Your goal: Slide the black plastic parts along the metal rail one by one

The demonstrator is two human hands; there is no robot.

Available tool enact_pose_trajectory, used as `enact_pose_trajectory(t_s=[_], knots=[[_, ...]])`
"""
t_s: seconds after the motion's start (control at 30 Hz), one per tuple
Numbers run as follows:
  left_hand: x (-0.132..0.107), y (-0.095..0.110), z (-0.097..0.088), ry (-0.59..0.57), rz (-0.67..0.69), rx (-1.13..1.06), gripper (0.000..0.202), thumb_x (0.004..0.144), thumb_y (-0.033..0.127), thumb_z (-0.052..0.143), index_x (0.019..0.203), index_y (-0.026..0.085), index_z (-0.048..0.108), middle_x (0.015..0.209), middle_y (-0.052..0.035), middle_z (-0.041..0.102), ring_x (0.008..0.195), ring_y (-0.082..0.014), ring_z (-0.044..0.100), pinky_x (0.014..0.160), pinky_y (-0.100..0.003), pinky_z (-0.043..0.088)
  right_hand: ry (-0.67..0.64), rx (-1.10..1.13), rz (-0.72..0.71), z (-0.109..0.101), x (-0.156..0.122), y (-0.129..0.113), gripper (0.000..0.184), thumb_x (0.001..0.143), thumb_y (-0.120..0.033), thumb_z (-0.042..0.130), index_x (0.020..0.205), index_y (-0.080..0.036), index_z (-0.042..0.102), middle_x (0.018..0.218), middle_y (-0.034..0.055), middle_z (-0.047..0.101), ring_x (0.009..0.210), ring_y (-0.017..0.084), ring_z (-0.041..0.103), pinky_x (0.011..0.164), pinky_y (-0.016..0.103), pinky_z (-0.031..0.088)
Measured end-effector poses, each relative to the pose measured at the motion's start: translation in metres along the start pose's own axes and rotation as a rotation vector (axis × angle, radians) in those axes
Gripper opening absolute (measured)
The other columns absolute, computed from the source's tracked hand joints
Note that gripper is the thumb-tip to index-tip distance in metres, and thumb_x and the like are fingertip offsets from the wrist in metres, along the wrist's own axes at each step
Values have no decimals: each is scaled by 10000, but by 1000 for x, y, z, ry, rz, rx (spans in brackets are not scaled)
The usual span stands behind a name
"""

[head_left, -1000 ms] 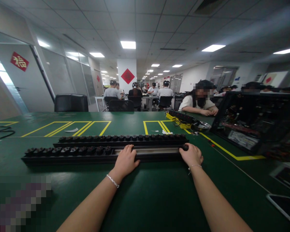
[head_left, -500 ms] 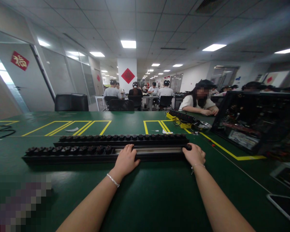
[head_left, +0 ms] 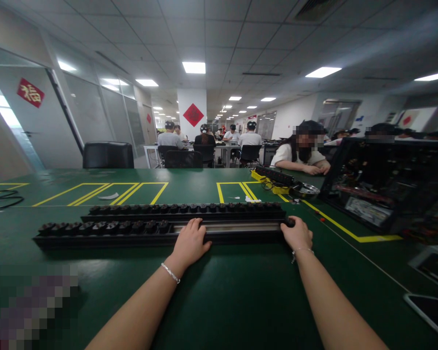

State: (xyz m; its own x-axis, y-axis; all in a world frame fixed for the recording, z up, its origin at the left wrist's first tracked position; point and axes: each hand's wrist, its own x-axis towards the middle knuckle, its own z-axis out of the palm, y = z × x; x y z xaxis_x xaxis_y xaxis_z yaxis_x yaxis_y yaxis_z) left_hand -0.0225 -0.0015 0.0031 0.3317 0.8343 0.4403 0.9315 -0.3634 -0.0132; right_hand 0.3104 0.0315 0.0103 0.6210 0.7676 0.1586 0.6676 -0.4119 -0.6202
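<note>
Two long black power tracks lie side by side across the table. The near track (head_left: 105,239) carries a row of round black socket modules (head_left: 111,227) on its left part, and its slot (head_left: 241,227) lies bare to the right. The far track (head_left: 190,210) holds modules along most of its length. My left hand (head_left: 191,240) is closed over the middle of the near track, with its thumb on the front side; anything under the palm is hidden. At the right end of that track, my right hand (head_left: 298,234) grips a small round black module (head_left: 289,221), partly covered by the fingers.
On the right stands an opened black computer case (head_left: 372,194); a phone (head_left: 432,313) lies in front. Black power strips (head_left: 275,176) and a shiny round object (head_left: 306,188) sit behind. Across the table a person (head_left: 302,150) leans on folded arms. Cables (head_left: 3,197) lie left.
My right hand has moved slightly right with the round module, to the track's end. My left hand and both tracks stay in place.
</note>
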Motion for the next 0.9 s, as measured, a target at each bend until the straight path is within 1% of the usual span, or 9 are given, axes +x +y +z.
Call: enact_pose_trajectory(t_s=[0.13,0.2,0.43,0.53,0.6,0.77,0.9], knots=[[0,0,0,0,-7,-10,327,735,379,621,986,171,594,1310,-143,487,1251,-295,399,997,-420,383,33,13,-44,4,9,7,462,750,-391,493,1180,-229,542,1207,106,557,1112,297,486,927,439,399],[0,0,1,7,-8,-7,322,732,377,624,980,173,596,1309,-141,489,1249,-295,403,996,-417,386,39,27,-45,6,13,11,459,749,-386,498,1175,-221,544,1192,107,573,1110,289,496,936,426,398],[0,0,1,23,-2,-5,314,738,370,620,979,171,598,1305,-148,495,1242,-297,413,990,-424,396,20,135,-18,2,15,13,489,722,-367,545,1186,-213,546,1159,98,599,1002,261,569,875,372,445],[0,0,1,27,-1,-3,309,737,370,622,971,171,598,1302,-147,497,1239,-299,417,984,-423,402,-11,156,31,0,15,12,504,722,-355,554,1206,-217,537,1141,96,608,966,255,582,847,366,459],[0,0,1,31,2,-1,307,736,374,622,966,172,598,1300,-145,498,1238,-300,417,980,-422,405,-9,157,57,-2,16,12,494,723,-352,557,1199,-222,547,1115,94,618,954,254,586,842,368,461],[0,0,2,31,9,11,299,739,386,617,954,178,598,1298,-142,498,1239,-299,415,972,-422,411,9,166,44,-2,19,15,443,719,-359,565,1143,-233,592,1068,90,632,935,253,589,838,370,464],[0,-1,1,26,10,19,308,739,387,618,958,172,598,1305,-144,493,1237,-304,416,962,-423,418,34,171,70,-2,22,19,446,725,-343,554,1156,-232,591,1073,94,633,937,263,588,844,383,463]])
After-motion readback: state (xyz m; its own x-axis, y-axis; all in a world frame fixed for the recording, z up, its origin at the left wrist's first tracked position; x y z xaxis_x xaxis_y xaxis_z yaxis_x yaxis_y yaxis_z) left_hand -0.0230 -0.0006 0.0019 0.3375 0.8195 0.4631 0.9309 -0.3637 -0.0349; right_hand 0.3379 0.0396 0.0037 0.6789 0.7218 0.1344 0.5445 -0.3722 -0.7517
